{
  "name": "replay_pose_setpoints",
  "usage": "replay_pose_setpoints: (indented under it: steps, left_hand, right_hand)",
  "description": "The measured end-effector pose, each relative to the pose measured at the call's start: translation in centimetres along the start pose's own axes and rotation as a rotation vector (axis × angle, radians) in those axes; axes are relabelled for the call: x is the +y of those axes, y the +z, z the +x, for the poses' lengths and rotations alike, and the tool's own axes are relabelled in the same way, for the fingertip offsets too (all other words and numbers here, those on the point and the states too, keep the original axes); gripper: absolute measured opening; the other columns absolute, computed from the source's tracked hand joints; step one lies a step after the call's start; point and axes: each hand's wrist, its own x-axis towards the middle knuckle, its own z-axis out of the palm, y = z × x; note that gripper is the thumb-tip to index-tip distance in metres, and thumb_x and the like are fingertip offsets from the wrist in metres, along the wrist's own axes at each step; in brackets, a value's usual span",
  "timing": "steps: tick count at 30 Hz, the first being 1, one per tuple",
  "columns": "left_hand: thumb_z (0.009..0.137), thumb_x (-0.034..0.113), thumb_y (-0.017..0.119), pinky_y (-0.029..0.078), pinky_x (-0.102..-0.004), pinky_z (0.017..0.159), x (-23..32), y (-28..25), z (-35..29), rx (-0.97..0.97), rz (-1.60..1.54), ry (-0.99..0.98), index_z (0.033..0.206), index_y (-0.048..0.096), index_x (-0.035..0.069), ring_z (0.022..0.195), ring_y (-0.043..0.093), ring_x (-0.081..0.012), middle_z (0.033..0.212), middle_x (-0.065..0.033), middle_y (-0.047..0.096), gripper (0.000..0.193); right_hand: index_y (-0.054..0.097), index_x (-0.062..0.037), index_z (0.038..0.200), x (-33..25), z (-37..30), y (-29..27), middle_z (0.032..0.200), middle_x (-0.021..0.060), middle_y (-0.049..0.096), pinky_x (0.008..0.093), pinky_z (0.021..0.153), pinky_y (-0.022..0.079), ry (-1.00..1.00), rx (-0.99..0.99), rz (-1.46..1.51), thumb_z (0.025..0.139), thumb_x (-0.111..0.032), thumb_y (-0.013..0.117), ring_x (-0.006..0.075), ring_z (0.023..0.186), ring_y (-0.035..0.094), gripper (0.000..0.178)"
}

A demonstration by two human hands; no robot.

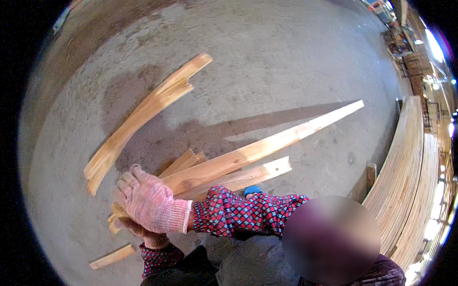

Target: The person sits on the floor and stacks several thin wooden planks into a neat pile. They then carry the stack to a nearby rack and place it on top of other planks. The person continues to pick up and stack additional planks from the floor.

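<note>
A long, pale wooden board (pixel 243 156) slants from my hands up to the far right, held above the floor with its shadow beside it. In a pink knit glove, my right hand (pixel 149 199) is closed over the board's near left end and hides it. Just below and partly covered by it, my left hand (pixel 145 232) closes around the same end; most of its fingers are hidden. Under the board lie shorter boards, one with a toothed end (pixel 276 168). Yellowish wood ends (pixel 114 221) show beside my left hand.
Two boards (pixel 138 119) lie close together on the concrete floor (pixel 286 57) at the far left. Near the lower left is a short offcut (pixel 112 257). Long boards are stacked (pixel 398 176) along the right side, with a small block (pixel 371 175) beside them.
</note>
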Motion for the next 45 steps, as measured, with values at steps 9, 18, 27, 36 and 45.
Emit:
replay_pose_setpoints:
  steps: [9, 18, 27, 36, 45]
  left_hand:
    - [0.089, 0.039, 0.064, 0.041, -0.05, 0.111, 1.7, 4.1, 1.3, -0.241, 0.219, 0.13, 0.117, 0.053, 0.006, 0.104, 0.057, -0.0254, 0.107, -0.0066, 0.057, 0.045]
    - [0.089, 0.029, 0.068, 0.043, -0.048, 0.107, 0.7, 8.5, 1.8, -0.196, 0.057, 0.021, 0.094, 0.047, 0.008, 0.084, 0.049, -0.0195, 0.087, -0.0021, 0.042, 0.029]
    - [0.094, 0.028, 0.057, 0.042, -0.0368, 0.095, 0.1, 7.3, 2.7, -0.337, 0.596, 0.281, 0.088, 0.034, 0.01, 0.076, 0.039, -0.0168, 0.082, -0.0009, 0.032, 0.03]
    - [0.09, 0.032, 0.061, 0.039, -0.0441, 0.108, 1.6, 1.8, 4.8, -0.289, 0.124, 0.105, 0.089, 0.038, 0.01, 0.078, 0.042, -0.015, 0.083, 0.001, 0.035, 0.032]
    - [0.078, 0.034, 0.074, 0.039, -0.0431, 0.091, 7.5, 14.0, 1.0, -0.251, 0.292, 0.189, 0.094, 0.044, 0.013, 0.075, 0.04, -0.0138, 0.082, 0.0037, 0.033, 0.04]
  right_hand:
    - [0.046, 0.0043, 0.143, 15.1, -9.8, -13.1, 0.142, 0.0245, 0.053, 0.0484, 0.115, 0.037, -0.171, 0.611, 0.363, 0.094, -0.036, 0.061, 0.0379, 0.134, 0.05, 0.065]
    - [0.035, -0.0025, 0.151, 30.8, -19.8, -14.9, 0.151, 0.0228, 0.043, 0.0536, 0.12, 0.025, 0.521, 0.159, -0.409, 0.099, -0.05, 0.048, 0.0396, 0.143, 0.038, 0.072]
    - [0.033, -0.004, 0.152, 31.0, -19.9, -14.4, 0.156, 0.021, 0.038, 0.0541, 0.121, 0.022, 0.561, 0.033, -0.384, 0.099, -0.053, 0.047, 0.0356, 0.146, 0.034, 0.074]
    - [0.022, -0.0038, 0.159, 29.3, -18.7, -18.8, 0.16, 0.0202, 0.033, 0.054, 0.12, 0.023, 0.269, 0.094, -0.472, 0.1, -0.048, 0.046, 0.0357, 0.147, 0.033, 0.077]
    - [0.04, -0.0048, 0.151, 29.8, -17.1, -10.2, 0.158, 0.0202, 0.036, 0.0553, 0.122, 0.018, 0.548, -0.114, -0.491, 0.099, -0.047, 0.039, 0.0347, 0.149, 0.027, 0.067]
